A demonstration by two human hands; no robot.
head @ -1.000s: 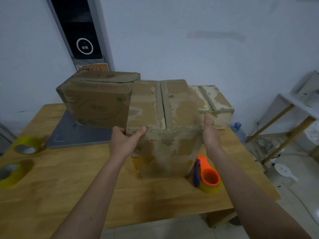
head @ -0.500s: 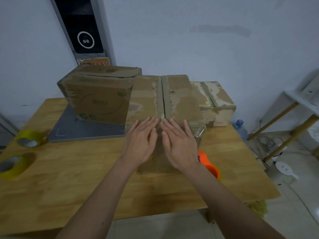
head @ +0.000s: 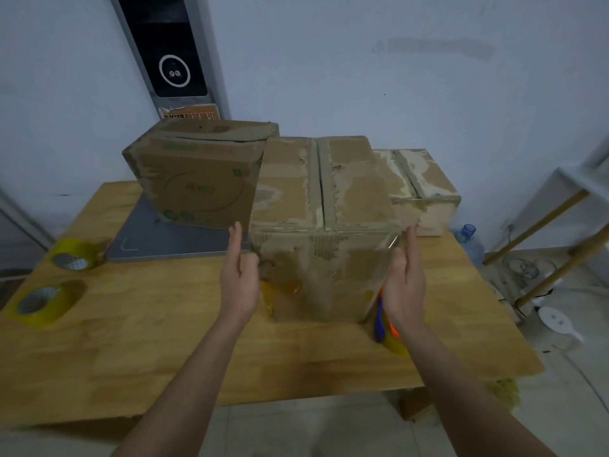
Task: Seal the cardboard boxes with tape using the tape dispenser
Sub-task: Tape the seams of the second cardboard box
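My left hand (head: pixel 240 278) and right hand (head: pixel 403 285) flank the middle cardboard box (head: pixel 324 232) on the surface (head: pixel 148 324), fingers straight, grip open, holding nothing. Tape dispenser (head: pixel 385 328) lies near-right of the box, under my right wrist.

Both my forearms reach forward, roughly parallel. My left hand (head: pixel 240 278) stands on edge, fingers straight and pointing away from me, palm facing right. My right hand (head: pixel 403 285) mirrors it, fingers straight, palm facing left.

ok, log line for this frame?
phase: pressing tape down box sides | left hand: flat on front box left side | right hand: flat on right side | tape dispenser: on table, unheld
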